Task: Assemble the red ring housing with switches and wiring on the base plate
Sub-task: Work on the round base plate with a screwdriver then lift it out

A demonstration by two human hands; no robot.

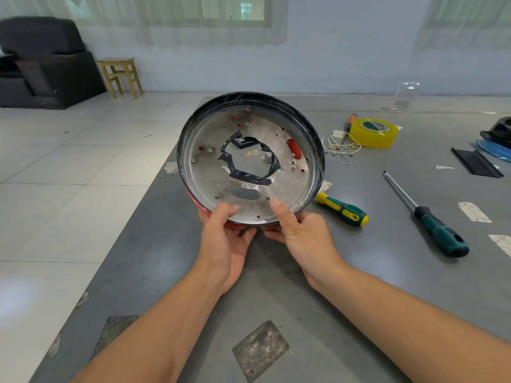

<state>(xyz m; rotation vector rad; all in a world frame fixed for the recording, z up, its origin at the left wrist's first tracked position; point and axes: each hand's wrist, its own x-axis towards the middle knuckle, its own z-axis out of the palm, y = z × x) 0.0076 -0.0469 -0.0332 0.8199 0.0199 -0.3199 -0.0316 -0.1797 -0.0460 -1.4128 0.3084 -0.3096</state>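
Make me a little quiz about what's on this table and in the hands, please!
1. True or false: both hands hold the round metal base plate.
2. How many screwdrivers lie right of the plate? A one, B three, C five.
3. Fill in: the tape roll is ____ coloured.

Key: 1 true, the left hand and right hand grip its near rim. 2 B. 3 yellow.

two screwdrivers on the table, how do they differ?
The yellow-green screwdriver lies close to the held base plate, its shaft not visible; the dark teal screwdriver lies farther right, its long bare shaft fully visible, tip pointing away. The first has a bright yellow-and-green handle, the second a black-and-teal one. Both lie flat on the grey table, untouched.
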